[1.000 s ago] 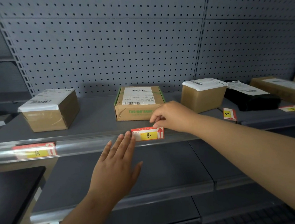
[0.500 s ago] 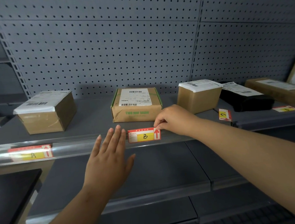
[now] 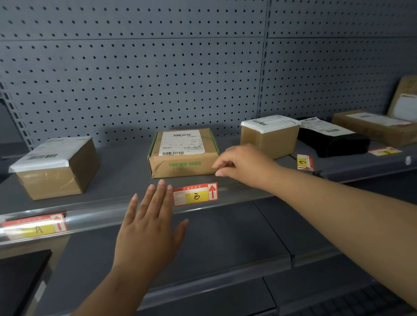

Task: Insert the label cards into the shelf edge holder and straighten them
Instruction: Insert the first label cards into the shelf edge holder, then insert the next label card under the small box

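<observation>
Label card B (image 3: pixel 195 194) is seated level in the shelf edge holder (image 3: pixel 102 217). The left hand (image 3: pixel 148 227) is spread flat beside it; the right hand (image 3: pixel 243 164) is loosely curled above, empty.

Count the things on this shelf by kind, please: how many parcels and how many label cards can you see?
Brown boxes: 5
Black parcels: 1
Label cards: 4, marked A, B, C, and one whose letter is too blurred to read
Total: 10
</observation>
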### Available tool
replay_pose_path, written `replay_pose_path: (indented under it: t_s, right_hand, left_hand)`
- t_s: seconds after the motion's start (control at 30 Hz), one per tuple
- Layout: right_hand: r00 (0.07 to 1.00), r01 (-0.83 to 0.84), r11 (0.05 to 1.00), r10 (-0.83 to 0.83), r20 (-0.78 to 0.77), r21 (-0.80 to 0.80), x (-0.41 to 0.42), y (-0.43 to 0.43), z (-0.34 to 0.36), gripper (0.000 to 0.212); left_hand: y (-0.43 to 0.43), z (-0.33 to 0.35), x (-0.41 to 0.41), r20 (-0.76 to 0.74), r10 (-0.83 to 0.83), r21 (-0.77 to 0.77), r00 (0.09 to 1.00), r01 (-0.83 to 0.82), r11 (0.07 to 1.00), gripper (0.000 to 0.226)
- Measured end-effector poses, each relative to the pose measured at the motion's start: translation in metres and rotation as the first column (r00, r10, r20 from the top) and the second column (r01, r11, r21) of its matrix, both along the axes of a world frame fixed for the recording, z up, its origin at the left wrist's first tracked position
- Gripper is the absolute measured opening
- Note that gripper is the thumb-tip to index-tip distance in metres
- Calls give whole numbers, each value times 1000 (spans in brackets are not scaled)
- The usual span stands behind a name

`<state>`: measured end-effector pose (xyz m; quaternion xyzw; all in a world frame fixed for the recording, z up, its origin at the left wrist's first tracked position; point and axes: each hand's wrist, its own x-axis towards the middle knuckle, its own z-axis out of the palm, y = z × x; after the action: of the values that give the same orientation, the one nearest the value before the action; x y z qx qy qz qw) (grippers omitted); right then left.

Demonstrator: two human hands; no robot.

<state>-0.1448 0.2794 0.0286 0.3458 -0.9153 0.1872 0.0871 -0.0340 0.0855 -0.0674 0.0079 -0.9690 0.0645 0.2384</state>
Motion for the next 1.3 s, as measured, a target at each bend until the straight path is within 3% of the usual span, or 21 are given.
replay_pose_path:
  t_s: [0.33, 0.6, 0.9, 1.3]
  right_hand:
    - [995, 89, 996, -89, 37, 4, -9, 78, 26, 24]
    - [996, 92, 992, -93, 6, 83, -49, 167, 42, 25]
    - [998, -47, 970, 39, 40, 238, -98, 225, 41, 29]
    - [957, -261, 804, 286, 38, 534, -130, 204, 26, 37]
  left_hand:
    - [68, 30, -11, -54, -115, 23, 992, 117, 993, 74]
    - [151, 36, -43, -89, -84, 45, 992, 89, 995, 68]
    - [234, 26, -71, -68, 13, 34, 998, -11, 999, 73]
    - [278, 11, -74, 82, 91, 70, 992, -97, 993, 75]
